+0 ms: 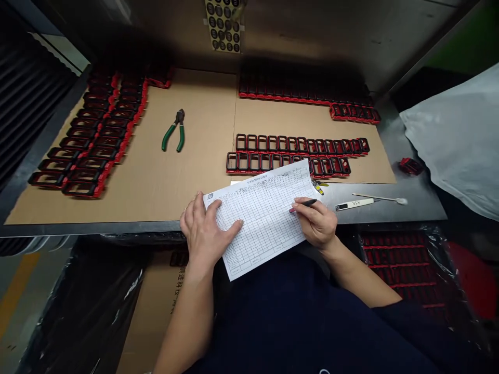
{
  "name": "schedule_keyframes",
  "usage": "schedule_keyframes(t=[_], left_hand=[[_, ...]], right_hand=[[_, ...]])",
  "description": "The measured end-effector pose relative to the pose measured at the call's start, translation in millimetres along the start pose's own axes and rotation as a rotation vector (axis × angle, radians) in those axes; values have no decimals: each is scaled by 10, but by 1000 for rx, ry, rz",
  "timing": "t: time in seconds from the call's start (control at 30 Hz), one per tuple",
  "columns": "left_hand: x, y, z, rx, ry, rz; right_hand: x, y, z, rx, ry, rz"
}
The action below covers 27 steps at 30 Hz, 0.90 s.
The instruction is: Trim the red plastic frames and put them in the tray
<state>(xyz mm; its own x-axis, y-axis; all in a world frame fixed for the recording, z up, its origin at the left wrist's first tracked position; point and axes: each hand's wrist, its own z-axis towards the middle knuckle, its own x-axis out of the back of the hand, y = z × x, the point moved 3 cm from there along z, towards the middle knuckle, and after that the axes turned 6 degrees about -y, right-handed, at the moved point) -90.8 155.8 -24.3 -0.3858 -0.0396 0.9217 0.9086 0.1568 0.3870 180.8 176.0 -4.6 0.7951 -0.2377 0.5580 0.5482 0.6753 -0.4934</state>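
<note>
Steadying the Sheet, Guiding the Pen

In the middle of the frame, a printed sheet point(261, 218) with a grid is lying at a slant, its lower part jutting past the front edge of the metal table point(117, 227). The upper edge is overlapping the nearer row of red-and-black frames point(255, 162); whether it is resting on them, I cannot tell.

Since the paper is overhanging, working well probably means keeping it pressed where the table is backing it, and marking cells there rather than on the unsupported part. Sliding it clear of the frames would likely give a flatter surface. A light touch, with the wrist staying loose, should help keep marks inside the narrow cells.

The left hand point(205, 234), left of centre, is spreading open, its thumb and forefinger lying over the sheet's left side while the other fingers are reaching beyond its edge. It is bracing rather than pinching.

The right hand point(318, 222), right of centre, is closing around a pen point(311, 202), with thumb and fingers gathering near its pinkish end. That end is pointing left over the grid; whether it is touching the paper, I cannot tell.
</note>
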Motion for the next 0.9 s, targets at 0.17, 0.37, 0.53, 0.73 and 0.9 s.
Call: schedule_keyframes(t=[0.17,0.37,0.53,0.73,0.9], left_hand=[[-2,6,-6,0,10,19],[-22,30,-24,-24,24,50],[-21,43,-36,-35,41,55],[11,54,-60,-64,22,13],[22,45,-58,-51,23,-13]], right_hand=[[-9,42,-40,43,-14,-23],[91,-49,106,-175,-60,244],[-341,-370,404,-370,-53,732],[-992,-385,459,-599,-522,751],[-958,-359,368,-506,-403,472]])
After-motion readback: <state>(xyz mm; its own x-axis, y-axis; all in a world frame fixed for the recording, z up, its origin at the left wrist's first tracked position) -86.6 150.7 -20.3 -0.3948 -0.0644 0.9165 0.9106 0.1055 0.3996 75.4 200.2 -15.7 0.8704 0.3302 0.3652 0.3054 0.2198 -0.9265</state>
